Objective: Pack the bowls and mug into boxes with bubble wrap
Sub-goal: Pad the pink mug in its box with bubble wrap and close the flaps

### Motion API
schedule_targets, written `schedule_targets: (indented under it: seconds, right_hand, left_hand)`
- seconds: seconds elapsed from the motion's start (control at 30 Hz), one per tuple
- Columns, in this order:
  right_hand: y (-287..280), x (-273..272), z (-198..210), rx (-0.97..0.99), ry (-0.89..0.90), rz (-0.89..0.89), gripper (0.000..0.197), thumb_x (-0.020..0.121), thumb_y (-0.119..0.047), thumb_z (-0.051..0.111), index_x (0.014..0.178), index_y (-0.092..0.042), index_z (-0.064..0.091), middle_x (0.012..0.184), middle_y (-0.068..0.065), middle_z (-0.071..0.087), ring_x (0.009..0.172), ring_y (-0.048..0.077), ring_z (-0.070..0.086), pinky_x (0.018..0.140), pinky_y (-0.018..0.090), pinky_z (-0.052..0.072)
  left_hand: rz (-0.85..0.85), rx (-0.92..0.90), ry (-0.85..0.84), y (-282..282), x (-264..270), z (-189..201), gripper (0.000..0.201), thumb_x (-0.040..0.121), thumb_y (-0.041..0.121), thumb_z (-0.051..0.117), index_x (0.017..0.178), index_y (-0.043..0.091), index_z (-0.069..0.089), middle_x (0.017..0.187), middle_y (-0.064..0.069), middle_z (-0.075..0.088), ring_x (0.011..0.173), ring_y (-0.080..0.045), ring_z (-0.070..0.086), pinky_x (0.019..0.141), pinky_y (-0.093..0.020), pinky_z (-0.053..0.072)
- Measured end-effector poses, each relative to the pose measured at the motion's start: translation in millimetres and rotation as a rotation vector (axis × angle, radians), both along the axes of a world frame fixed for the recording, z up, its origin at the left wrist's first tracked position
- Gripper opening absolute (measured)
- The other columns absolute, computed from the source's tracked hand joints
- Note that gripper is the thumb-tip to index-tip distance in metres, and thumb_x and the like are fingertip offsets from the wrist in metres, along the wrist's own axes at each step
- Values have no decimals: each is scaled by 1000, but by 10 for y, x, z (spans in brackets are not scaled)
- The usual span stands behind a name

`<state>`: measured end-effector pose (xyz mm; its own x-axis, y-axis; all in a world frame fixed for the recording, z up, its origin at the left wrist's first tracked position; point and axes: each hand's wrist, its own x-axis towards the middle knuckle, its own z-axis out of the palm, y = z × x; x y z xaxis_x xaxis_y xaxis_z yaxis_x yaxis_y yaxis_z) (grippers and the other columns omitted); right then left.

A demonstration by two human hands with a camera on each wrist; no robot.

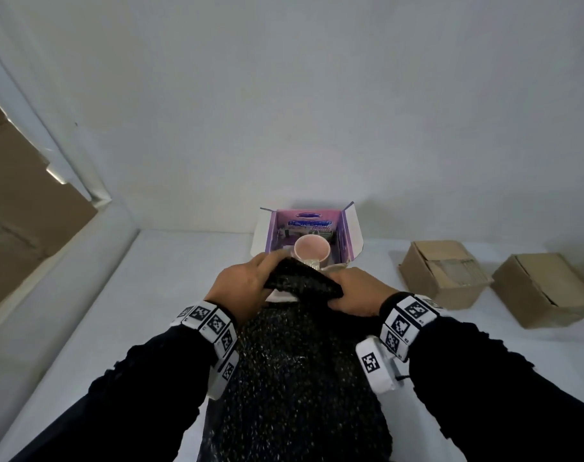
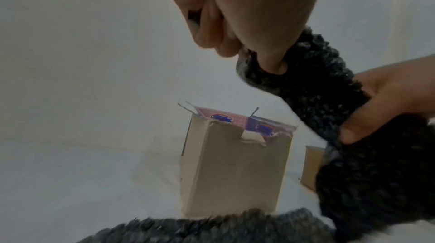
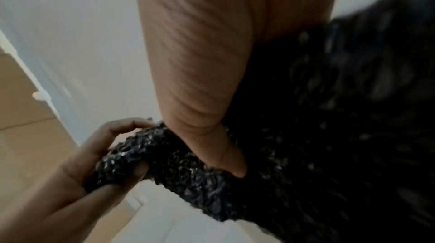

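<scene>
A sheet of black bubble wrap (image 1: 297, 361) runs from my lap up to the open purple-lined box (image 1: 350, 228). My left hand (image 1: 250, 281) grips the bunched far end of the bubble wrap (image 2: 313, 83) on its left side. My right hand (image 1: 357, 295) pinches the same end of the bubble wrap (image 3: 188, 168) on its right, thumb pressed into it. A pink mug (image 1: 312, 251) stands upright inside the box, just beyond my hands. From the left wrist view the box (image 2: 235, 172) shows its plain brown outside.
Two brown cardboard boxes (image 1: 444, 273) (image 1: 547, 288) sit on the white table (image 1: 157, 288) to the right. A white wall rises behind the box. A brown door or panel (image 1: 23, 201) stands at the far left.
</scene>
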<state>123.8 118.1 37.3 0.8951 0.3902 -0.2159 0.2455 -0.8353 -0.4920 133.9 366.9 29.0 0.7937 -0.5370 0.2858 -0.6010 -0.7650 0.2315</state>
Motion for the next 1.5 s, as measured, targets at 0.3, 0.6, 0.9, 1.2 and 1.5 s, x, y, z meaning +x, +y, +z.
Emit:
schedule_targets:
  seconds: [0.3,0.6,0.9,1.2,1.5]
  right_hand:
    - [-141,570,246,347,119,-169,25,90,-24,60,102,-21,39,96,6,58,83,21,57,70,31,43]
    - [106,1355,165,464,-422,-526,30,76,2,54,85,-25,49,90,-1,56,91,28,47,70,32,34]
    - [358,1617,-419,374,-307,-404,21,80,2,64,84,-17,56,95,2,52,82,18,53,74,23,39]
    - [410,1706,-516,70,-233,-277,38,82,-6,58,116,-22,48,111,9,60,102,31,54,89,47,46]
    - [336,1678,-591,-83,-206,-178,44,79,-31,61,123,-28,58,127,6,47,119,32,34,98,45,36]
  left_hand:
    - [73,-145,20,-171,631,28,37,83,39,39,82,7,58,92,-7,48,77,-27,52,59,-36,47]
    - [301,-465,68,-459,1178,50,28,78,6,58,106,10,55,100,-9,57,82,-28,55,70,-33,45]
    - [319,55,-10,-474,1414,-448,37,78,30,60,111,13,63,106,-6,67,105,-32,52,85,-41,34]
    - [350,310,-237,-571,1543,-459,31,77,26,61,106,17,58,106,-5,56,98,-28,48,84,-40,29]
    - [314,478,-114,-614,1685,-292,16,82,26,49,89,21,63,99,0,58,101,-28,42,83,-41,28]
